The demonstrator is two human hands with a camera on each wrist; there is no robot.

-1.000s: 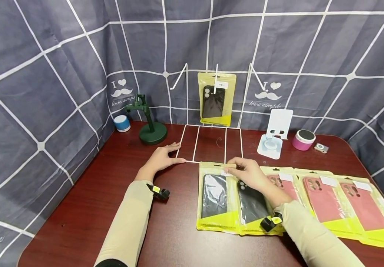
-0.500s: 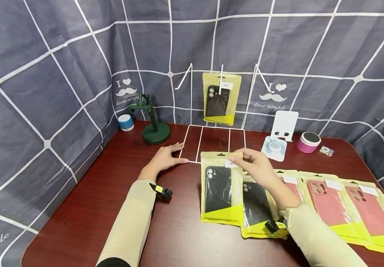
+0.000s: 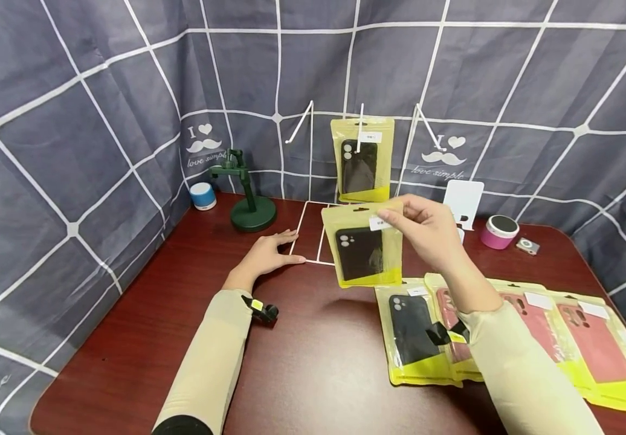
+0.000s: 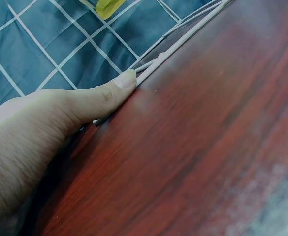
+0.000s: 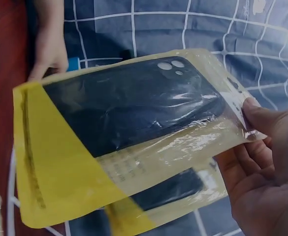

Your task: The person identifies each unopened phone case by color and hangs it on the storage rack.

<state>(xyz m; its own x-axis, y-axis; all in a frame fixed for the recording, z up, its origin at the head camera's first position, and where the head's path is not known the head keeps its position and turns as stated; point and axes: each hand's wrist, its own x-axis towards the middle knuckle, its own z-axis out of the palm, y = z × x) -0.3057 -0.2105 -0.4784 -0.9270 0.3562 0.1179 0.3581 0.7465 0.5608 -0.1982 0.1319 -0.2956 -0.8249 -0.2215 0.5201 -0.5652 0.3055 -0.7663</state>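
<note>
While lifted, right hand point(image 3: 427, 232) pinching packet point(image 3: 364, 251)

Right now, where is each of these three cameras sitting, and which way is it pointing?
Head: worn on the head, looking forward and down over the table; both sleeved arms, left hand and right hand show.
Left wrist: low by the left hand, looking along its thumb pressed against the white wire rack.
Right wrist: behind the right hand's fingers, facing the packaged black phone case they pinch.
Shared: head and right wrist views both show that case, lifted off the table.
</note>
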